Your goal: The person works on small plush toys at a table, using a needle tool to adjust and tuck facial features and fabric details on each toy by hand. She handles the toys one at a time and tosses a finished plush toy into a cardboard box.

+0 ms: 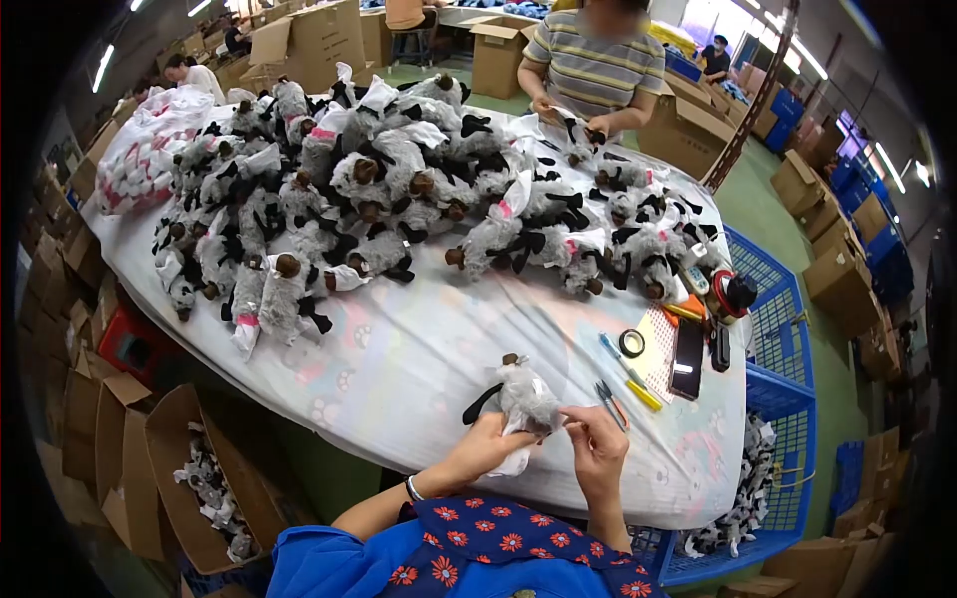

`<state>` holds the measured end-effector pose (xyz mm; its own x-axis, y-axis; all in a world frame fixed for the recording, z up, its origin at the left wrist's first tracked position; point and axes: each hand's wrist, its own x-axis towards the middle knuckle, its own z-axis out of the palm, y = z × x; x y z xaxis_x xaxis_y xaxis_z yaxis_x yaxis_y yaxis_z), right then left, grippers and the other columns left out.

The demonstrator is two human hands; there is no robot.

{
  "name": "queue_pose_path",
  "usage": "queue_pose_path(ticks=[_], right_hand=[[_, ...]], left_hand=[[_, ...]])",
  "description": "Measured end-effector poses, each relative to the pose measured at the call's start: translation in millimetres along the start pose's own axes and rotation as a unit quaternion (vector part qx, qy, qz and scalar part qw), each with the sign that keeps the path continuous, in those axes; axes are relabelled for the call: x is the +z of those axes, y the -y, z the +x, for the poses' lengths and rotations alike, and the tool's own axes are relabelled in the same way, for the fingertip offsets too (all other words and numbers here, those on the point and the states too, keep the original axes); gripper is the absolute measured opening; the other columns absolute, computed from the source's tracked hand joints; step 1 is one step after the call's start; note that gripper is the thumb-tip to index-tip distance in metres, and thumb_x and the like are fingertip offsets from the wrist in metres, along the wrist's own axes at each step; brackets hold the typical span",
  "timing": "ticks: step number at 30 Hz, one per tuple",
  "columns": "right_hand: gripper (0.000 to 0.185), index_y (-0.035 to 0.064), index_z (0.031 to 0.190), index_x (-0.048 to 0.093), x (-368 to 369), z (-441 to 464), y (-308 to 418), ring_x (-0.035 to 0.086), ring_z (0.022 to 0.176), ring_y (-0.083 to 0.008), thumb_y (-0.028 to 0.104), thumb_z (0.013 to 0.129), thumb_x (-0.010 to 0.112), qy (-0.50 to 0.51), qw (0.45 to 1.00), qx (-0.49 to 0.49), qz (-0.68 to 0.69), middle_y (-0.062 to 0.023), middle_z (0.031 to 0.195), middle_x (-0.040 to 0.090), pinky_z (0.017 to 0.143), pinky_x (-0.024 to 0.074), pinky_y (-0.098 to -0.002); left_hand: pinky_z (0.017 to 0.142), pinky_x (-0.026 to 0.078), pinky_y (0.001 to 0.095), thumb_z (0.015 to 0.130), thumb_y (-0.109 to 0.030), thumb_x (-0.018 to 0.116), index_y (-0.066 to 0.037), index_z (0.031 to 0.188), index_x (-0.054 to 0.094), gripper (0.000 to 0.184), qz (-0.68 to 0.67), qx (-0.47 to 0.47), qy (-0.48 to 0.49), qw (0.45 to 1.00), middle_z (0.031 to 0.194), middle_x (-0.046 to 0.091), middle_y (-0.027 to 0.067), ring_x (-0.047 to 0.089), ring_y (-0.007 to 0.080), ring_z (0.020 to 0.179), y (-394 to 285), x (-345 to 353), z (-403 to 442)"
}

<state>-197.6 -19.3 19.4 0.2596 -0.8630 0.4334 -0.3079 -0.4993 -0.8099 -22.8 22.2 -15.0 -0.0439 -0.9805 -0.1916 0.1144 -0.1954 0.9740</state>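
Observation:
A grey furry plush toy (530, 397) with a brown head, black limbs and a white cloth part is held over the near edge of the table. My left hand (482, 447) is closed around its lower end, by the white cloth. From the other side, my right hand (598, 445) pinches at the fur on the toy's right edge with thumb and index finger; what exactly lies between the fingertips is too small to see. Small snips (610, 404) lie on the table just beyond my right hand.
Many similar plush toys (399, 179) are heaped across the table (419, 349). A phone (686, 359), black tape roll (631, 344) and yellow marker (644, 395) lie at right. Blue crates (783, 399) and an open carton (169, 439) flank the table. A person (598, 60) works opposite.

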Motion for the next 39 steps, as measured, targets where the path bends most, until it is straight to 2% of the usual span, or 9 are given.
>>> queue_pose_path(ticks=[4, 10, 14, 20, 24, 30, 34, 37, 39], right_hand=[[0.009, 0.0002, 0.089, 0.067, 9.3, -5.9, 8.5, 0.046, 0.060, -0.0105, -0.005, 0.082, 0.069, 0.026, 0.993, 0.102, 0.047, -0.0032, 0.077, 0.058, 0.056, 0.0381, -0.0221], [0.007, -0.0010, 0.087, 0.065, 8.5, -7.9, 2.1, 0.044, 0.057, -0.0090, -0.005, 0.082, 0.068, 0.005, 0.990, 0.088, 0.107, -0.0027, 0.075, 0.058, 0.053, 0.0370, -0.0216], [0.005, -0.0020, 0.084, 0.064, 8.0, -9.9, 3.3, 0.044, 0.056, -0.0081, -0.005, 0.083, 0.068, 0.000, 0.987, 0.102, 0.126, -0.0021, 0.071, 0.057, 0.053, 0.0369, -0.0218], [0.006, -0.0019, 0.083, 0.064, 6.5, -11.3, 3.9, 0.043, 0.056, -0.0083, -0.005, 0.083, 0.069, -0.016, 0.974, 0.147, 0.171, -0.0013, 0.069, 0.056, 0.052, 0.0367, -0.0220], [0.008, -0.0013, 0.083, 0.063, 9.1, -13.4, 1.5, 0.043, 0.055, -0.0091, -0.004, 0.082, 0.070, -0.027, 0.989, 0.087, 0.113, -0.0011, 0.067, 0.055, 0.051, 0.0364, -0.0225], [0.008, -0.0010, 0.083, 0.064, 7.1, -8.2, 11.7, 0.043, 0.055, -0.0100, -0.003, 0.081, 0.072, -0.011, 0.998, 0.036, 0.049, -0.0015, 0.067, 0.054, 0.050, 0.0362, -0.0232], [0.009, -0.0006, 0.082, 0.063, 4.0, 1.6, 30.0, 0.043, 0.054, -0.0109, -0.001, 0.081, 0.073, 0.043, 0.999, 0.033, -0.003, -0.0023, 0.067, 0.054, 0.049, 0.0354, -0.0235], [0.009, -0.0003, 0.080, 0.063, 10.0, 0.8, 14.1, 0.041, 0.055, -0.0098, 0.001, 0.082, 0.072, 0.013, 0.999, 0.037, 0.017, -0.0012, 0.066, 0.054, 0.050, 0.0345, -0.0222], [0.009, 0.0003, 0.080, 0.063, 10.1, 1.2, 5.3, 0.039, 0.056, -0.0079, 0.003, 0.086, 0.070, 0.000, 0.978, 0.154, 0.142, 0.0011, 0.065, 0.053, 0.051, 0.0329, -0.0207]], left_hand=[[0.063, 0.047, 0.0221, 0.087, -0.015, 0.067, 0.006, 0.103, 0.068, 0.026, -0.075, -0.056, 0.084, 0.992, 0.088, 0.071, 0.0096, 0.061, 0.0118, 0.074, -3.8, -4.7, -2.0], [0.068, 0.046, 0.0191, 0.088, -0.013, 0.067, 0.006, 0.107, 0.067, 0.027, -0.164, -0.039, 0.108, 0.980, 0.095, 0.070, 0.0094, 0.061, 0.0108, 0.080, -15.2, -0.4, -8.4], [0.072, 0.046, 0.0188, 0.088, -0.011, 0.067, 0.007, 0.107, 0.067, 0.026, -0.130, -0.061, 0.131, 0.981, 0.097, 0.070, 0.0098, 0.061, 0.0109, 0.085, -18.6, -3.2, -10.9], [0.073, 0.047, 0.0197, 0.088, -0.012, 0.068, 0.006, 0.110, 0.066, 0.028, -0.149, -0.046, 0.145, 0.977, 0.096, 0.070, 0.0103, 0.061, 0.0106, 0.085, -7.5, 1.7, -11.2], [0.073, 0.047, 0.0197, 0.089, -0.013, 0.069, 0.005, 0.113, 0.065, 0.030, -0.010, 0.037, 0.037, 0.999, 0.098, 0.070, 0.0098, 0.060, 0.0099, 0.085, -8.9, 7.6, -11.6], [0.073, 0.047, 0.0196, 0.089, -0.013, 0.069, 0.003, 0.114, 0.064, 0.030, 0.044, 0.005, 0.063, 0.997, 0.100, 0.069, 0.0082, 0.060, 0.0087, 0.085, -17.3, 0.5, -13.7], [0.073, 0.047, 0.0198, 0.090, -0.012, 0.069, 0.002, 0.113, 0.064, 0.028, -0.179, -0.043, 0.068, 0.981, 0.100, 0.068, 0.0070, 0.059, 0.0080, 0.084, -7.4, 3.3, -14.2], [0.072, 0.047, 0.0195, 0.090, -0.012, 0.069, 0.002, 0.113, 0.064, 0.028, -0.176, -0.054, 0.088, 0.979, 0.100, 0.068, 0.0066, 0.059, 0.0077, 0.084, -13.5, 3.2, -17.5], [0.072, 0.047, 0.0192, 0.090, -0.013, 0.069, 0.002, 0.113, 0.064, 0.028, -0.175, -0.063, 0.104, 0.977, 0.099, 0.068, 0.0062, 0.060, 0.0075, 0.084, -20.7, 3.5, -17.7]])
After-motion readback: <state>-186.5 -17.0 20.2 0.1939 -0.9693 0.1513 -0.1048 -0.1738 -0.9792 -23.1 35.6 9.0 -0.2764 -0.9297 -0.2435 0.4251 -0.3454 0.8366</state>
